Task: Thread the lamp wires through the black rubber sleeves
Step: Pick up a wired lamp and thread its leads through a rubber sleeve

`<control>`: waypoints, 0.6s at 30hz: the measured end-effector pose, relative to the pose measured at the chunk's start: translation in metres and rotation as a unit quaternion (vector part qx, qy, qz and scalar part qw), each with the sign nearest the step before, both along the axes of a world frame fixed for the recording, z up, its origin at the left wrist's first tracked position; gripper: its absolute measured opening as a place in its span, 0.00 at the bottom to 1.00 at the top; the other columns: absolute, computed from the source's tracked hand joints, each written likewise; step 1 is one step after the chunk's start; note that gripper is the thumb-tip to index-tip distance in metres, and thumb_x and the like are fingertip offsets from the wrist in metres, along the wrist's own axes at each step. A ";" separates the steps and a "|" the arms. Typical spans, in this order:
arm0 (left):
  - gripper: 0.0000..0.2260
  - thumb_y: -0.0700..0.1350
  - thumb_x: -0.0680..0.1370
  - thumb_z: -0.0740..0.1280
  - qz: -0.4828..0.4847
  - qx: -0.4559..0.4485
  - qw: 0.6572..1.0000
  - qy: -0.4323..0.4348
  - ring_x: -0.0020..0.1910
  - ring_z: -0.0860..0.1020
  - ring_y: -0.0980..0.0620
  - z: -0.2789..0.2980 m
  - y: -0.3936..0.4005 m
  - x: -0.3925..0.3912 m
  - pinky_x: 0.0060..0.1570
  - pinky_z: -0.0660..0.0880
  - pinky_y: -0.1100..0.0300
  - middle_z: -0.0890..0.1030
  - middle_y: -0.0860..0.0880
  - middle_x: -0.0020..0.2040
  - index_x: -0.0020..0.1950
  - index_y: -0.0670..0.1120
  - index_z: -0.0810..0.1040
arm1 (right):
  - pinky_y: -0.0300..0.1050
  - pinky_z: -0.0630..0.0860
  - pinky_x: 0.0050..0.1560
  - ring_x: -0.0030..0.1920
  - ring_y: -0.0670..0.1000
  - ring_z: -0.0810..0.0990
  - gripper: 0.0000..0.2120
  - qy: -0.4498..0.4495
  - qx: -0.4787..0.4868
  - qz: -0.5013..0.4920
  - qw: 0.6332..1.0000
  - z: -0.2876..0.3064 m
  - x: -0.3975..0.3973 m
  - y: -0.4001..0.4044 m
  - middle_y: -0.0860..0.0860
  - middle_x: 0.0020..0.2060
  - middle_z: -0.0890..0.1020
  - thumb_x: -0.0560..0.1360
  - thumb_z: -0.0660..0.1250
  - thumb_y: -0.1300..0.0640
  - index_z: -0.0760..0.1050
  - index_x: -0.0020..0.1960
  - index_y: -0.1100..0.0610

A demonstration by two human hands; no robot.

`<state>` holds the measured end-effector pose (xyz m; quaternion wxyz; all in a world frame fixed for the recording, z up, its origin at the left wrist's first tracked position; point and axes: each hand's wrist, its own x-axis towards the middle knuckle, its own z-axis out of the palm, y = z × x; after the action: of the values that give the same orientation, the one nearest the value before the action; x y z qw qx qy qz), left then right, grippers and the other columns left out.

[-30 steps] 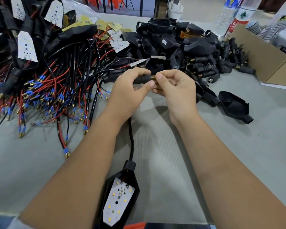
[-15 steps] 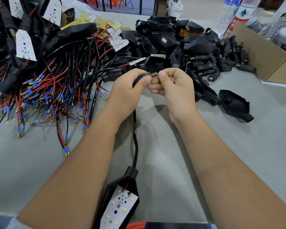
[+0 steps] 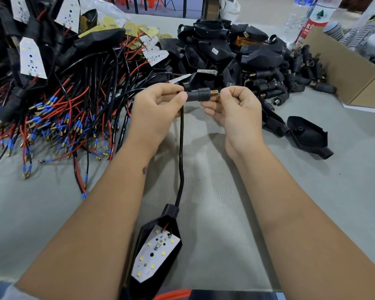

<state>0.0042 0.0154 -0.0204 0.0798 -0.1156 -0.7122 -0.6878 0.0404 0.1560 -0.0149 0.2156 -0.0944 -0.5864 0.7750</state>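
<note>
I hold a black rubber sleeve [image 3: 198, 94] with a brass threaded tip level above the table. My left hand [image 3: 158, 109] pinches its left end, where the black cable [image 3: 181, 156] enters. My right hand [image 3: 234, 107] pinches the thin wire ends that come out past the brass tip. The cable hangs down to a black lamp housing [image 3: 158, 247] with a white LED board, lying near the front edge between my forearms.
A heap of lamps with red and black wires [image 3: 59, 118] covers the left of the table. Black housings and sleeves [image 3: 243, 55] are piled at the back. One loose housing [image 3: 307, 135] lies at the right. A cardboard box [image 3: 351, 70] and bottles stand far right.
My hands have drawn apart, so the whole sleeve and its brass tip now show between them. The lamp housing has slid a little up the table with the cable.
</note>
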 end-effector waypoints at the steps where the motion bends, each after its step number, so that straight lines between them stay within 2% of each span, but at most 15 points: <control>1: 0.04 0.40 0.76 0.70 0.001 0.003 1.000 -0.001 0.42 0.83 0.56 -0.001 0.000 -0.001 0.42 0.78 0.65 0.84 0.47 0.44 0.50 0.47 0.81 | 0.43 0.82 0.45 0.39 0.51 0.85 0.05 -0.003 -0.004 0.003 1.000 0.000 0.000 0.000 0.54 0.39 0.83 0.83 0.58 0.64 0.72 0.50 0.62; 5: 0.05 0.39 0.76 0.71 -0.004 0.014 1.000 0.000 0.43 0.83 0.55 -0.003 -0.002 -0.002 0.44 0.78 0.63 0.85 0.50 0.42 0.47 0.50 0.82 | 0.45 0.81 0.49 0.41 0.52 0.84 0.02 -0.014 -0.018 0.035 0.999 0.000 -0.001 0.000 0.55 0.41 0.83 0.80 0.65 0.63 0.74 0.52 0.61; 7: 0.05 0.39 0.76 0.71 -0.007 0.024 1.000 -0.001 0.43 0.83 0.55 -0.003 -0.002 -0.002 0.44 0.78 0.63 0.85 0.51 0.42 0.47 0.49 0.82 | 0.44 0.80 0.50 0.42 0.50 0.83 0.06 -0.015 -0.010 0.044 0.999 -0.001 -0.001 0.000 0.55 0.41 0.82 0.77 0.68 0.66 0.75 0.54 0.60; 15: 0.05 0.36 0.78 0.67 -0.010 0.096 0.994 -0.052 0.40 0.82 0.57 0.000 -0.002 0.000 0.42 0.78 0.63 0.84 0.50 0.40 0.50 0.44 0.81 | 0.41 0.78 0.47 0.40 0.48 0.82 0.06 0.002 -0.014 0.055 0.998 -0.002 0.000 -0.001 0.54 0.40 0.81 0.76 0.68 0.69 0.78 0.49 0.60; 18: 0.03 0.36 0.77 0.68 -0.013 0.085 0.995 -0.056 0.39 0.82 0.56 0.000 -0.002 0.001 0.44 0.79 0.61 0.84 0.50 0.38 0.48 0.43 0.81 | 0.41 0.78 0.47 0.39 0.48 0.82 0.06 -0.004 -0.018 0.056 0.998 -0.002 0.000 -0.002 0.54 0.39 0.81 0.76 0.68 0.69 0.78 0.48 0.60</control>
<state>0.0049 0.0136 -0.0206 0.0403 -0.0786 -0.6529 -0.7523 0.0406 0.1544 -0.0171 0.1682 -0.0683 -0.5773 0.7961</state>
